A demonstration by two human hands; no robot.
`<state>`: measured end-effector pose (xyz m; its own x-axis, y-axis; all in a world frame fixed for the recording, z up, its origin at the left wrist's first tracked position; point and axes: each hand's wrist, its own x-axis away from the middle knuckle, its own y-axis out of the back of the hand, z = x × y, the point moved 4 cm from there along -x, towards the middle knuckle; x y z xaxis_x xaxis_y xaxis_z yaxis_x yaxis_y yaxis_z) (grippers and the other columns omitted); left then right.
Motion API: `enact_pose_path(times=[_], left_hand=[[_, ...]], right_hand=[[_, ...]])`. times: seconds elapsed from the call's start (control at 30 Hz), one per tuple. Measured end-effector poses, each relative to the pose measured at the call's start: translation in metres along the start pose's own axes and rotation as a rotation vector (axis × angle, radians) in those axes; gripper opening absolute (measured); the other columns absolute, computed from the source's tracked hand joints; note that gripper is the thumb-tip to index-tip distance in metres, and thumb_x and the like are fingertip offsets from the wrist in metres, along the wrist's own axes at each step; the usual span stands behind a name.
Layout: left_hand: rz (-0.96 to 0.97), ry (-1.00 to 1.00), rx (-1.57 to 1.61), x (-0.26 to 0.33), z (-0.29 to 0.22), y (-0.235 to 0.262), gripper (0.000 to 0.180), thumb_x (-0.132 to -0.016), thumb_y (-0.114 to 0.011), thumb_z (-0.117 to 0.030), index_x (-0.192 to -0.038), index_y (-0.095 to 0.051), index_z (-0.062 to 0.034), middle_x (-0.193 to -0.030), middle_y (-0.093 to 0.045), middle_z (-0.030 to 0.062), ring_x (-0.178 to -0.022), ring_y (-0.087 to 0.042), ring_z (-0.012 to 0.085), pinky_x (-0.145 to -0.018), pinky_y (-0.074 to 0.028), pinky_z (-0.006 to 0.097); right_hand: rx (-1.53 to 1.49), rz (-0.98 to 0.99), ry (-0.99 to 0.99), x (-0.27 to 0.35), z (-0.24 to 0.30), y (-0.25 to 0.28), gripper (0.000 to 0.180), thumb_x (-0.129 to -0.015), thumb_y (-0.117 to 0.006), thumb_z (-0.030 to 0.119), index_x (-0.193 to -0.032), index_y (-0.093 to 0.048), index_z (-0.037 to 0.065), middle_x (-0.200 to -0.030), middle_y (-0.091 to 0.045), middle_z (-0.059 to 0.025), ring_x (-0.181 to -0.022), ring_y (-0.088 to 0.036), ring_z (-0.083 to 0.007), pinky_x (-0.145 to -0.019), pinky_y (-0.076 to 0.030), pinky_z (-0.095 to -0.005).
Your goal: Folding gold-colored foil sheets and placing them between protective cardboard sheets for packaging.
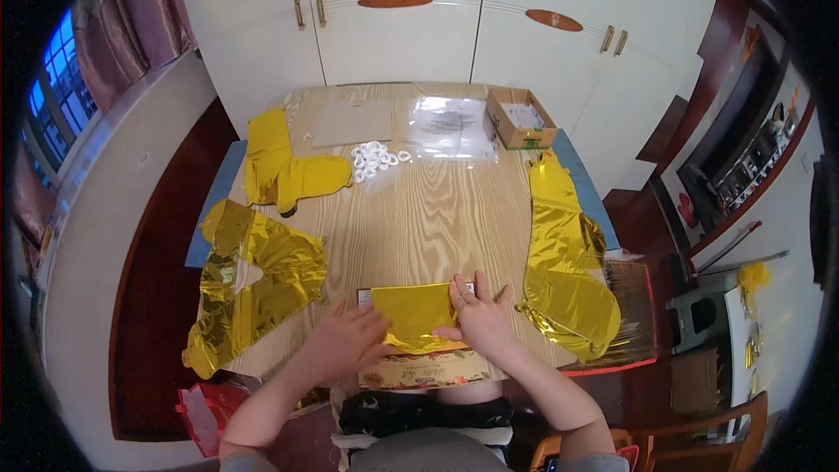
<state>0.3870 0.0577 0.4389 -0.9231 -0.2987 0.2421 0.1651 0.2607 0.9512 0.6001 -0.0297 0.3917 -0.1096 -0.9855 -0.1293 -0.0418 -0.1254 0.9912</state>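
Note:
A folded gold foil balloon (412,308) lies at the table's near edge, on a white-edged card that shows only at its corners. My right hand (483,322) rests on the right end of the foil, fingers spread and flat. Over the left edge is my left hand (351,336), slightly blurred, its fingers stretched toward the foil; whether it touches cannot be made out. Just below sits a patterned, printed cardboard piece (424,372). More flat gold foil balloons lie around: one at the far left (269,150), one nearer left (266,275), one at the right (555,236).
On the wood-grain table (428,218) are a pile of white rings (374,160), a grey-beige sheet (354,124), clear plastic bags (450,127) and an open cardboard box (522,122). White cabinets (393,35) stand behind. A wooden chair (708,450) is at the lower right.

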Motion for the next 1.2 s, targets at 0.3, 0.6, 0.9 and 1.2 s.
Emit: enact_pose_path(times=[0.3, 0.6, 0.9, 1.2], left_hand=[[-0.442, -0.231, -0.056, -0.092, -0.001, -0.03, 0.054, -0.095, -0.049, -0.034, -0.141, -0.042, -0.0049, -0.147, -0.041, 0.0118, -0.137, -0.037, 0.0297, -0.111, -0.027, 0.052], [-0.428, -0.244, -0.141, -0.092, -0.01, -0.031, 0.057, -0.095, -0.048, -0.041, -0.143, -0.042, -0.0111, -0.15, -0.04, 0.0073, -0.138, -0.036, 0.0285, -0.112, -0.026, 0.053], [-0.446, -0.256, -0.125, -0.094, -0.004, -0.035, 0.054, -0.096, -0.044, -0.044, -0.142, -0.044, -0.0156, -0.149, -0.041, 0.008, -0.139, -0.035, 0.0289, -0.113, -0.023, 0.052], [-0.432, -0.273, -0.112, -0.095, -0.005, -0.036, 0.057, -0.096, -0.043, -0.05, -0.143, -0.043, -0.0186, -0.15, -0.038, 0.0085, -0.14, -0.032, 0.0331, -0.113, -0.021, 0.056]], right_hand=[[-0.001, -0.074, 0.038, 0.0, 0.0, -0.006, 0.094, -0.073, -0.055, 0.072, -0.136, -0.05, 0.003, -0.142, -0.049, -0.0102, -0.134, -0.039, -0.0368, -0.093, -0.026, -0.0774], [-0.315, -0.186, 0.433, 0.062, 0.053, 0.045, 0.059, -0.078, -0.067, 0.041, -0.121, -0.06, 0.001, -0.127, -0.058, -0.0121, -0.12, -0.051, -0.0288, -0.102, -0.039, -0.0484], [-0.182, -0.368, 0.6, 0.092, 0.078, 0.035, 0.031, -0.075, -0.06, 0.016, -0.102, -0.067, 0.001, -0.109, -0.065, -0.0094, -0.105, -0.059, -0.0208, -0.093, -0.047, -0.0344], [-0.193, -0.475, 0.668, 0.155, 0.05, 0.1, 0.021, -0.079, -0.059, 0.013, -0.097, -0.067, 0.009, -0.105, -0.067, -0.0045, -0.095, -0.064, -0.0173, -0.086, -0.049, -0.0304]])
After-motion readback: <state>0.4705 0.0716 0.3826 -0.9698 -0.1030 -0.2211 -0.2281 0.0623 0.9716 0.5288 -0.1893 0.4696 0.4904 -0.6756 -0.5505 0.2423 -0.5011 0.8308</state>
